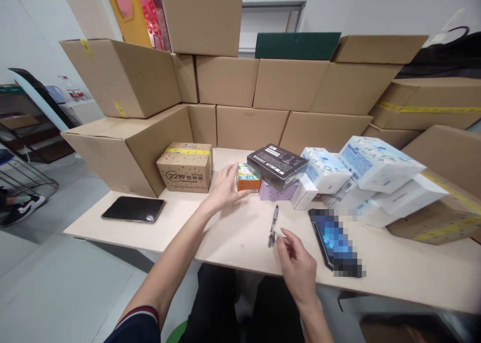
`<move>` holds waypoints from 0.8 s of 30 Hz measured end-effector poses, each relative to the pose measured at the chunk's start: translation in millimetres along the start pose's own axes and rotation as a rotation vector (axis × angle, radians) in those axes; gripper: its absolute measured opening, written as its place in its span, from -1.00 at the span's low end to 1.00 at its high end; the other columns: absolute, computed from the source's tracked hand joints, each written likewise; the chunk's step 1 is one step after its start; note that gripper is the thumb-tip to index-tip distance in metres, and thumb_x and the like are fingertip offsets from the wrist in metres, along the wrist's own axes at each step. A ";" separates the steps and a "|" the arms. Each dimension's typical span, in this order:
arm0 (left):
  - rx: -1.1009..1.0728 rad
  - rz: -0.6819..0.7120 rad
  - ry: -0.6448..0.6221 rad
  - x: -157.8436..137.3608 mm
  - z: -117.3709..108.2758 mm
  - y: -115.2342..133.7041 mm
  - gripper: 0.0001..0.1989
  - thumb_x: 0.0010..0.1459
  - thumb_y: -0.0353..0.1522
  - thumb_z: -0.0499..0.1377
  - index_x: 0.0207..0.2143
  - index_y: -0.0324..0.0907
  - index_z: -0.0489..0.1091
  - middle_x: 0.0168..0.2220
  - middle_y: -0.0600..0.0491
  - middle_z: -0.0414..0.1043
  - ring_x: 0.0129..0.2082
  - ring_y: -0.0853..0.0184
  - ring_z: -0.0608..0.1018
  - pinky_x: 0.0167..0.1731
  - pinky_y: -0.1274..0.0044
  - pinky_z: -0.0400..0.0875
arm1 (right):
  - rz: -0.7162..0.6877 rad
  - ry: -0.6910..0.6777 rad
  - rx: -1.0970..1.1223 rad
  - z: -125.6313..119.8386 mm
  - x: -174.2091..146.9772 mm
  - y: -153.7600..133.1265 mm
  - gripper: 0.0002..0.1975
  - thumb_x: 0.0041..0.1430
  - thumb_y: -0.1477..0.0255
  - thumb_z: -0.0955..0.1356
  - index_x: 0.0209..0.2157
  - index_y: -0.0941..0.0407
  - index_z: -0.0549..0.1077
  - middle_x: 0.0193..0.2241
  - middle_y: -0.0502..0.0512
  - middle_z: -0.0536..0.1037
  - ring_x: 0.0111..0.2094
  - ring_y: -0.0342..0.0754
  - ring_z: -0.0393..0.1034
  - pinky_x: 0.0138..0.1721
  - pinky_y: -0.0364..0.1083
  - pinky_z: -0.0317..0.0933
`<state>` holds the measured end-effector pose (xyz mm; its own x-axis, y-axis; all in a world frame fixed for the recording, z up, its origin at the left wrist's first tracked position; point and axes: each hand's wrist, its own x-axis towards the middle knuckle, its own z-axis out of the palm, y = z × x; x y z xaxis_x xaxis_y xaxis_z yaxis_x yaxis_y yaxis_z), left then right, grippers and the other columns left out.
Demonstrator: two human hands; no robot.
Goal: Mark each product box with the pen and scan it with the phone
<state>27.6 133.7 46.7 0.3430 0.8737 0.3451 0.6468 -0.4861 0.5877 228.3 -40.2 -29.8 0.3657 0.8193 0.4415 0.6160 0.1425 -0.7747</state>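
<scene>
A dark navy short sleeve shows at the lower left of the frame, its hem edged with thin red and whitish stripes. Left hand and right hand are bare. Plain black trousers cover the legs, bottom centre.

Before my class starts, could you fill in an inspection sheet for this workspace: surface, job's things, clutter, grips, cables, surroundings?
Surface: pale tabletop.
Job's things: orange box; black box atop a purple box; pen lying nearer the person.
Clutter: dark phone at left; handheld device at right, screen pixelated.
Left grip: bare hand at the orange box; firmness unclear.
Right grip: bare hand, loosely curled beside the pen, nothing visibly held.
Cables: nothing seen on the tabletop.
Surroundings: cardboard boxes stacked behind.
</scene>
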 end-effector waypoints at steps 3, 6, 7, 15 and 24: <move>-0.119 -0.080 -0.183 40.7 6.7 -16.8 0.30 -0.25 -0.10 0.45 0.40 -0.25 -0.21 0.43 -0.27 -0.26 0.43 -0.10 -0.15 0.37 0.18 -0.16 | 0.036 -0.038 0.039 1.3 -0.1 5.2 -0.63 0.24 0.18 0.32 -0.09 0.16 0.52 -0.38 0.08 0.63 -0.42 -0.11 0.52 -0.33 -0.17 0.38; -0.174 -0.087 -0.253 65.8 16.6 -30.5 0.37 -0.34 -0.13 0.47 0.40 -0.28 -0.24 0.42 -0.28 -0.24 0.43 -0.08 -0.10 0.38 0.23 -0.12 | 0.056 -0.054 0.053 -2.1 0.1 6.1 -0.64 0.24 0.19 0.31 -0.10 0.15 0.53 -0.41 0.07 0.62 -0.44 -0.11 0.50 -0.34 -0.17 0.37; -0.188 -0.091 -0.261 69.1 19.1 -32.7 0.37 -0.33 -0.13 0.46 0.40 -0.29 -0.24 0.41 -0.28 -0.21 0.42 -0.08 -0.07 0.38 0.25 -0.09 | 0.060 -0.053 0.050 -3.1 0.3 5.5 -0.64 0.24 0.19 0.31 -0.11 0.15 0.53 -0.42 0.06 0.61 -0.45 -0.12 0.49 -0.34 -0.17 0.37; -0.182 -0.098 -0.311 -0.7 -2.3 -24.0 0.34 -0.35 -0.14 0.49 0.40 -0.22 -0.16 0.32 -0.23 -0.01 0.34 -0.14 0.15 0.33 0.18 0.06 | 0.079 -0.068 0.072 -2.9 3.2 4.8 -0.65 0.25 0.19 0.31 -0.12 0.15 0.52 -0.45 0.04 0.60 -0.49 -0.13 0.45 -0.41 -0.19 0.34; -0.468 -0.057 -0.407 -99.9 -7.2 -18.1 0.40 -0.18 -0.16 0.48 0.41 -0.07 -0.49 0.43 -0.24 -0.21 0.41 -0.10 0.00 0.32 0.07 0.03 | -0.157 -0.055 0.010 15.7 11.9 -25.9 -0.64 0.32 0.21 0.27 -0.06 0.16 0.50 -0.26 0.16 0.61 -0.29 -0.04 0.48 -0.22 -0.07 0.39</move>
<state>-23.3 55.1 6.8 0.6085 0.7919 0.0511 0.3362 -0.3155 0.8874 205.8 -25.4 -11.6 0.2267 0.8157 0.5321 0.6553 0.2765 -0.7030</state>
